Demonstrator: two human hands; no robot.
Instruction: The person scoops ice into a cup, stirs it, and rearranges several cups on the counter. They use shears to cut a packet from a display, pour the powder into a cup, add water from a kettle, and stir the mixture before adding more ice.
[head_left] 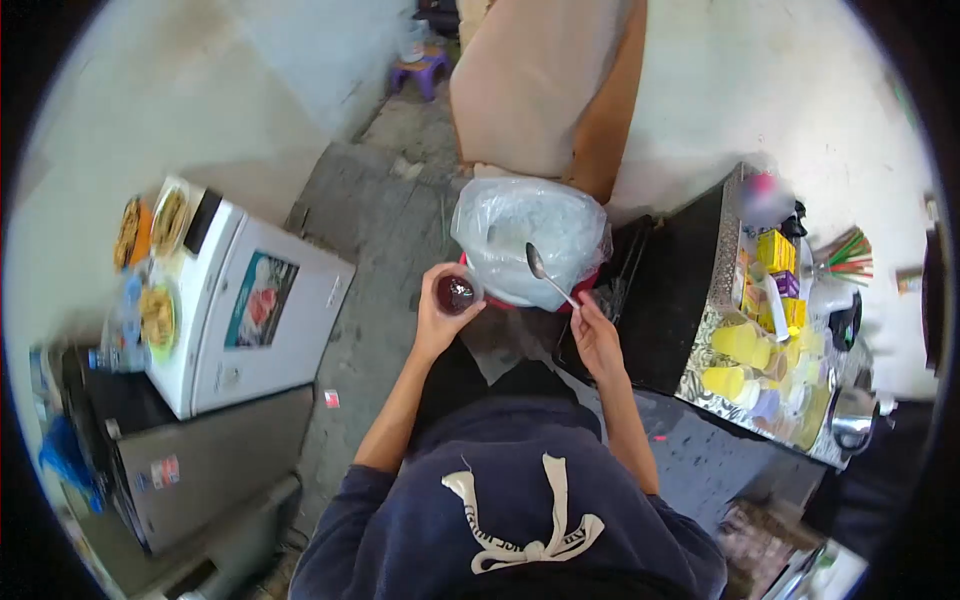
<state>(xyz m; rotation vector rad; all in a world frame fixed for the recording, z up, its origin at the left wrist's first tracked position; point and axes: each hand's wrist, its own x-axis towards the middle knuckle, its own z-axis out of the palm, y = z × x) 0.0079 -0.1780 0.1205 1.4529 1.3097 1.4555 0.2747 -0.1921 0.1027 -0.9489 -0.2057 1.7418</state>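
Soft, even light on left grip (446,312) and right grip (597,337), blurred patch (766,201) beyond the right, warped edges blackening!

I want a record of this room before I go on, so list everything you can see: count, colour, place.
Cup: one, clear with dark red contents, in the left hand
Spoon: one, silver, in the right hand
Plastic bag: one, whitish, in front
Tub: one, red, under the bag
Tall panel: one, beige-brown, beyond the bag
Stool: one, purple, far back
White appliance: one, left
Food dishes: several, mixed colours, on it
Yellow boxes: several, right
Yellow-filled cups: at least two, right
Straws: several, red and green, right
Smaller items: too blurred to count
Hoodie: one, navy, on the person
Left hand: one, bare, around the cup
Right hand: one, bare, on the spoon handle
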